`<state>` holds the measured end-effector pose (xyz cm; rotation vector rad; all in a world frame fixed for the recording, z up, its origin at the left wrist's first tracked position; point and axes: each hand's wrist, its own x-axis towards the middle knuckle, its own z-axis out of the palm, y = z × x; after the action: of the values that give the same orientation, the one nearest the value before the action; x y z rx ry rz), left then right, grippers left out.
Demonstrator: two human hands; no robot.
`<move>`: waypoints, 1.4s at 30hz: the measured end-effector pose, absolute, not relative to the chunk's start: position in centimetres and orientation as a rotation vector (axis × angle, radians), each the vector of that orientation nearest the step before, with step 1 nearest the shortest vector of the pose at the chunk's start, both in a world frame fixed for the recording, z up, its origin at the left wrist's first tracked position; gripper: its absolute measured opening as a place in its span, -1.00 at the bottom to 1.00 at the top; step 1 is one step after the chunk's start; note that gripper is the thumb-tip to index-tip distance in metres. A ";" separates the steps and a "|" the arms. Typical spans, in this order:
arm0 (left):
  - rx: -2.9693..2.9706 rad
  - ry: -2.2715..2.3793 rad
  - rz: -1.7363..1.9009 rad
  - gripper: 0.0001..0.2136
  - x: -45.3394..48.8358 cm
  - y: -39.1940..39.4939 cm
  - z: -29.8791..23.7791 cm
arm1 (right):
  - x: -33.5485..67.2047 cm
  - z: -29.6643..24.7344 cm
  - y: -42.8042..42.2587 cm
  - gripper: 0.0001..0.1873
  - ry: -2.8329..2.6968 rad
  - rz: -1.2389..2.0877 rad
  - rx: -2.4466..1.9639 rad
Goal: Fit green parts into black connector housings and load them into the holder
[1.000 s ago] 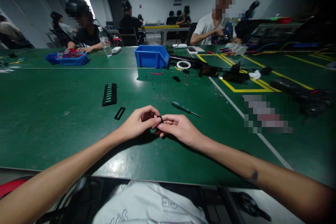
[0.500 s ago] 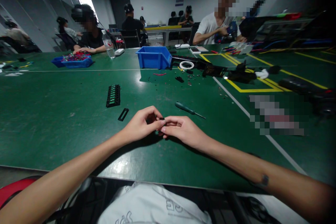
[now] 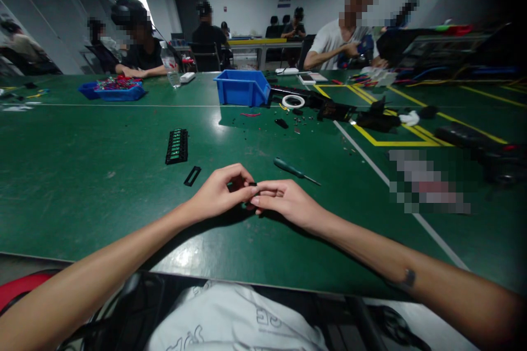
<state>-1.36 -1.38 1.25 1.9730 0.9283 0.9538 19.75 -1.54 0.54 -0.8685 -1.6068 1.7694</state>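
My left hand (image 3: 218, 193) and my right hand (image 3: 284, 202) meet fingertip to fingertip just above the green table (image 3: 82, 197). Both pinch a small black part (image 3: 252, 185) between them; most of it is hidden by the fingers. A green-handled screwdriver (image 3: 293, 170) lies a little beyond my right hand. A flat black frame piece (image 3: 192, 175) lies left of my left hand, and a black tray of green components (image 3: 177, 146) sits further back.
A blue bin (image 3: 241, 88), a white tape roll (image 3: 293, 101) and scattered black parts (image 3: 370, 118) lie at the table's far side. Another blue tray (image 3: 115, 90) with coloured bits stands at the far left. Several people sit along the far edge. Yellow lines mark the right side.
Both hands stay joined on the small part, with only slight finger shifts. The view has swung a little.
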 end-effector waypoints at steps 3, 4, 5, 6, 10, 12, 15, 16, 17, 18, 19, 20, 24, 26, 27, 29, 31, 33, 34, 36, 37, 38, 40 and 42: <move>1.961 0.925 0.940 -0.76 -1.4 -1.3 1.2 | 19.8 0.6 -1.6 -0.61 -1.573 1.804 -0.866; 1.957 0.924 0.938 -0.76 -1.4 -1.3 1.2 | 19.7 0.6 -1.6 -0.60 -1.561 1.817 -0.866; 1.955 0.923 0.938 -0.76 -1.4 -1.3 1.2 | 19.7 0.6 -1.6 -0.59 -1.551 1.828 -0.867; 1.955 0.923 0.939 -0.76 -1.4 -1.3 1.2 | 19.7 0.6 -1.6 -0.59 -1.544 1.833 -0.868; 1.961 0.923 0.937 -0.75 -1.4 -1.3 1.1 | 19.8 0.6 -1.6 -0.59 -1.540 1.836 -0.872; 1.960 0.921 0.933 -0.75 -1.4 -1.3 1.1 | 19.8 0.5 -1.6 -0.59 -1.542 1.841 -0.870; 1.926 0.921 0.927 -0.75 -1.4 -1.3 1.0 | 19.8 0.5 -1.5 -0.61 -1.541 1.848 -0.864; 1.904 0.920 0.922 -0.75 -1.3 -1.3 1.0 | 19.8 0.5 -1.5 -0.61 -1.539 1.849 -0.864; 1.877 0.919 0.914 -0.74 -1.3 -1.3 0.9 | 19.8 0.6 -1.6 -0.62 -1.536 1.848 -0.866; 1.847 0.915 0.906 -0.74 -1.3 -1.2 0.8 | 19.8 0.6 -1.6 -0.62 -1.533 1.847 -0.870; 1.814 0.906 0.897 -0.74 -1.2 -1.2 0.7 | 19.8 0.7 -1.6 -0.62 -1.532 1.846 -0.875; 1.780 0.893 0.889 -0.73 -1.2 -1.1 0.6 | 19.7 0.7 -1.6 -0.62 -1.531 1.846 -0.881; 1.658 0.830 0.852 -0.71 -1.0 -0.9 0.5 | 19.6 0.8 -1.8 -0.60 -1.541 1.841 -0.889; 1.635 0.827 0.839 -0.70 -0.9 -0.9 0.5 | 19.6 0.8 -1.8 -0.61 -1.545 1.833 -0.889; 1.633 0.832 0.836 -0.70 -0.9 -0.9 0.6 | 19.6 0.7 -1.8 -0.61 -1.548 1.829 -0.892; 1.634 0.844 0.834 -0.69 -0.9 -0.9 0.7 | 19.6 0.5 -1.7 -0.61 -1.553 1.821 -0.898; 1.637 0.851 0.836 -0.69 -0.9 -0.9 0.7 | 19.6 0.4 -1.7 -0.60 -1.561 1.817 -0.897; 1.643 0.854 0.836 -0.69 -1.0 -1.0 0.6 | 19.6 0.3 -1.7 -0.60 -1.565 1.816 -0.892; 1.647 0.856 0.833 -0.70 -1.0 -1.0 0.5 | 19.6 0.3 -1.7 -0.60 -1.567 1.817 -0.890; 1.654 0.855 0.829 -0.71 -1.1 -1.0 0.4 | 19.7 0.3 -1.7 -0.60 -1.567 1.819 -0.888; 1.654 0.853 0.827 -0.71 -1.1 -1.0 0.4 | 19.7 0.3 -1.7 -0.61 -1.565 1.818 -0.888; 1.653 0.851 0.826 -0.71 -1.1 -1.0 0.3 | 19.7 0.3 -1.7 -0.61 -1.566 1.817 -0.887; 1.649 0.841 0.827 -0.72 -1.2 -1.0 0.3 | 19.7 0.3 -1.7 -0.61 -1.569 1.811 -0.888; 1.646 0.836 0.829 -0.72 -1.2 -1.0 0.3 | 19.7 0.2 -1.7 -0.61 -1.570 1.813 -0.885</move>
<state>-1.18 -1.03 0.30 1.6462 0.8355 0.8286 19.73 -1.73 0.22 -0.8847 -1.5699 1.8128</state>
